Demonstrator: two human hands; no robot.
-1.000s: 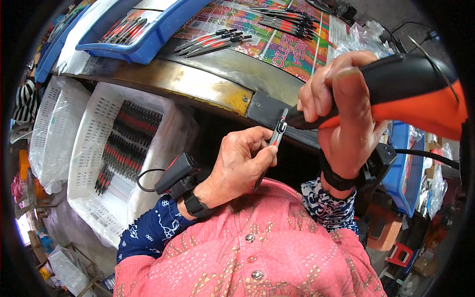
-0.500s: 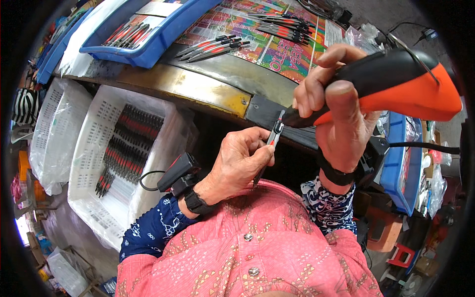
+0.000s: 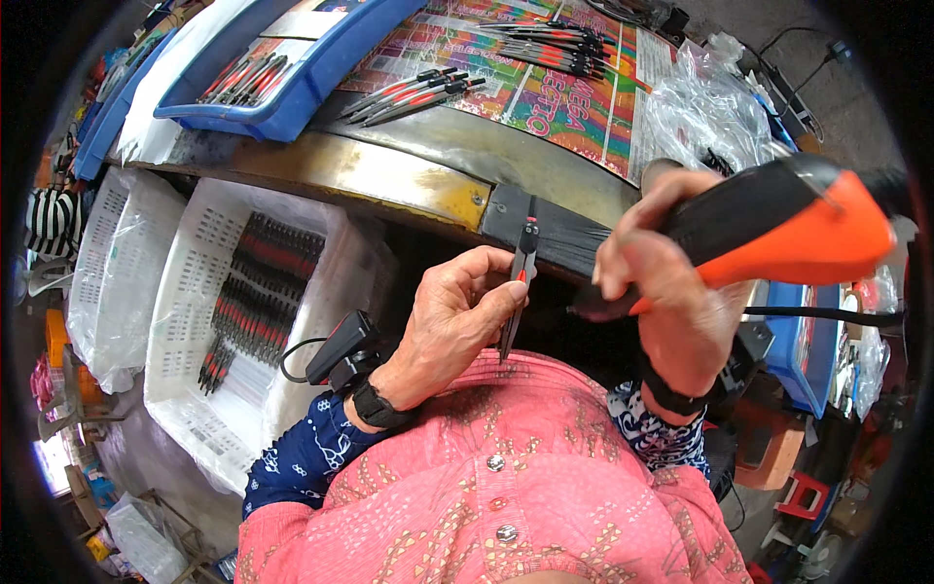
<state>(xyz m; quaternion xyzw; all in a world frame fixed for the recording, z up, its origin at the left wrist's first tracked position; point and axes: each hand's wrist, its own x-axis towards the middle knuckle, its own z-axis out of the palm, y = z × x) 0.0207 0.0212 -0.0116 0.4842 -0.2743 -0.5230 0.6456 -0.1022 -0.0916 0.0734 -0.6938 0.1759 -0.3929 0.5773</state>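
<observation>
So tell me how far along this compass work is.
Done, by the look of it: rows of compasses stacked in the white basket. In hand: the left hand pinches one compass upright while the right hand holds the orange power screwdriver just beside it. Probably left: the loose ones on the bench and in the blue tray.

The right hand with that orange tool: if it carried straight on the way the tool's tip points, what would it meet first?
Probably the compass pinched in the left hand; the right hand aims the orange power tool leftward at it, though depth is unclear.
</observation>
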